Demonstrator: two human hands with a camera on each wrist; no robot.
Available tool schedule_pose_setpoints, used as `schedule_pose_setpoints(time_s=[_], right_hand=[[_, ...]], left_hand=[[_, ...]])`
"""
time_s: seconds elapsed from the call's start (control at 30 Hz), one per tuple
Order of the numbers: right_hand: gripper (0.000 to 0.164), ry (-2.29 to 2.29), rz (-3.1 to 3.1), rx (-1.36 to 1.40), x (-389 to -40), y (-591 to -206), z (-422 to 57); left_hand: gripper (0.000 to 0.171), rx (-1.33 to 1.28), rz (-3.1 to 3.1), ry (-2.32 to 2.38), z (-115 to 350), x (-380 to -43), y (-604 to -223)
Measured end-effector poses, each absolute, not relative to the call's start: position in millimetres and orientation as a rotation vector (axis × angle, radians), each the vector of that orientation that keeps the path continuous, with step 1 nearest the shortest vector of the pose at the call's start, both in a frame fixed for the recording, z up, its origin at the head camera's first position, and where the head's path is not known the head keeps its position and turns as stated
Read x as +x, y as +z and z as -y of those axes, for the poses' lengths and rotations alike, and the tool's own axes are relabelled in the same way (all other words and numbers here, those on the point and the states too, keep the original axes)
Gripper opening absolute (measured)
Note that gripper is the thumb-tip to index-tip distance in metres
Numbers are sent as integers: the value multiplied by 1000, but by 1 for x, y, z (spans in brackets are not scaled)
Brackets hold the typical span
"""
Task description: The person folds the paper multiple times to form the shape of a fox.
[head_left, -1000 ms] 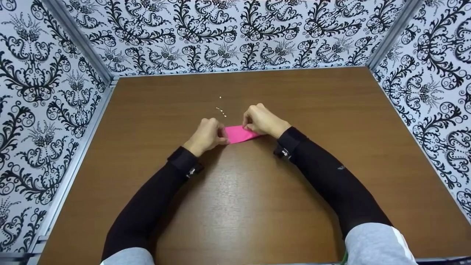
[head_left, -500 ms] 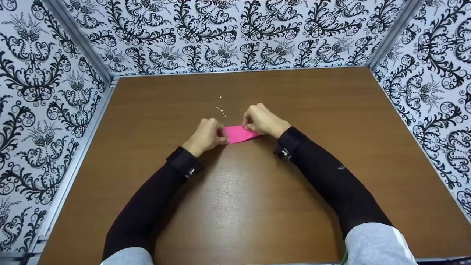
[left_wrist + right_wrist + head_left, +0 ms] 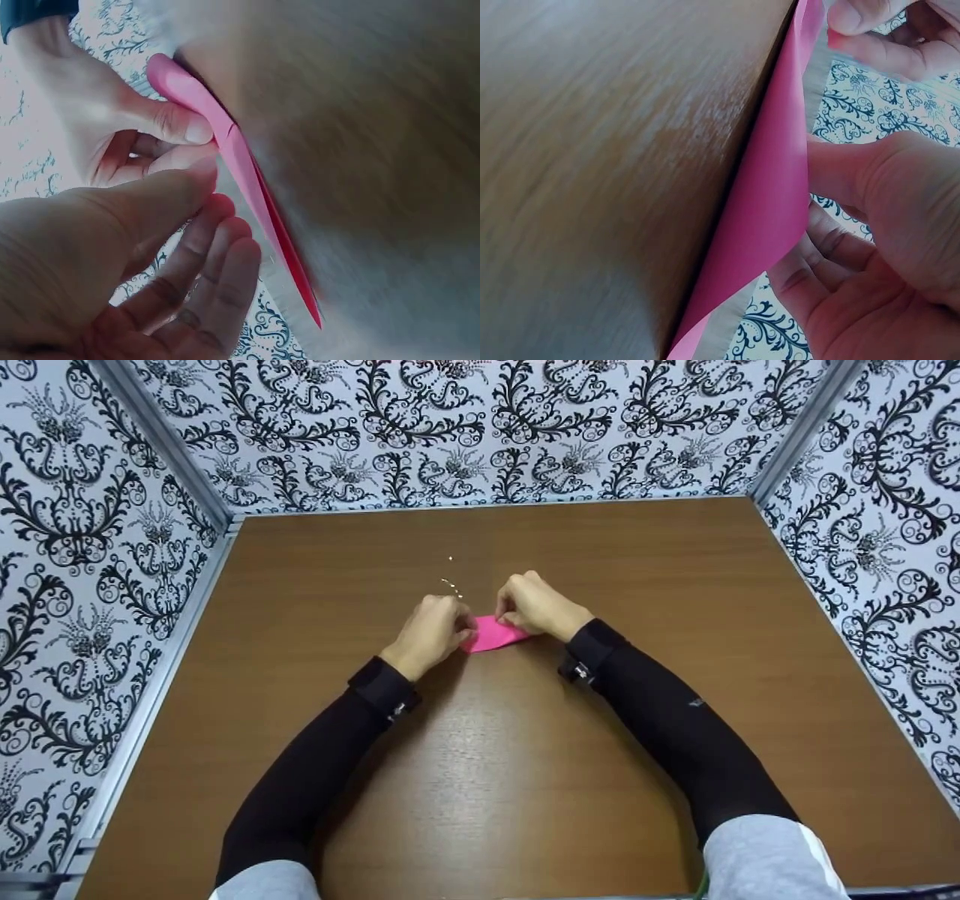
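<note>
A folded strip of pink paper (image 3: pixel 495 634) lies on the table between the two hands, its near edge lifted and curved, its layers slightly apart in the left wrist view. My right hand (image 3: pixel 536 604) pinches the paper's far edge near its right part; in the right wrist view the paper (image 3: pixel 769 180) hides some of those fingertips. My left hand (image 3: pixel 433 631) is at the paper's left end. Its thumb and loosely bent fingers (image 3: pixel 225 262) are close beside the paper's edge in the left wrist view, with no paper visibly gripped between them.
Several tiny pale specks (image 3: pixel 452 585) lie on the brown wooden table (image 3: pixel 465 780) beyond the paper. Patterned black-and-white panels (image 3: pixel 465 442) with grey metal posts (image 3: pixel 165 442) enclose the back and both sides.
My left hand has shifted a little to the right and away from me along the paper, covering more of its left end. The right hand and the paper stay in place.
</note>
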State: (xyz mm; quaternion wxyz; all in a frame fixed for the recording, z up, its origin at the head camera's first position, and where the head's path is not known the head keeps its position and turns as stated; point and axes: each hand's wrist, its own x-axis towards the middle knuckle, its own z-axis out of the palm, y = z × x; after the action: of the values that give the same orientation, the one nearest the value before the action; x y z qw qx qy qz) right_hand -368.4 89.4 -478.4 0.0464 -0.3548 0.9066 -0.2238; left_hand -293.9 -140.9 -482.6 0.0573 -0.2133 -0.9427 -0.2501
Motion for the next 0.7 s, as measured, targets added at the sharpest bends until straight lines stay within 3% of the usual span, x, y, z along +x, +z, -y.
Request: schedule_pose_setpoints(time_s=[0.37, 0.7], right_hand=[[7, -675, -2772, -1087, -370, -480, -89], [8, -674, -2769, -1087, -371, -479, -91]], left_hand=[[9, -1002, 2765, -552, 129, -297, -489], [22, -1048, 2836, -499, 127, -298, -489]])
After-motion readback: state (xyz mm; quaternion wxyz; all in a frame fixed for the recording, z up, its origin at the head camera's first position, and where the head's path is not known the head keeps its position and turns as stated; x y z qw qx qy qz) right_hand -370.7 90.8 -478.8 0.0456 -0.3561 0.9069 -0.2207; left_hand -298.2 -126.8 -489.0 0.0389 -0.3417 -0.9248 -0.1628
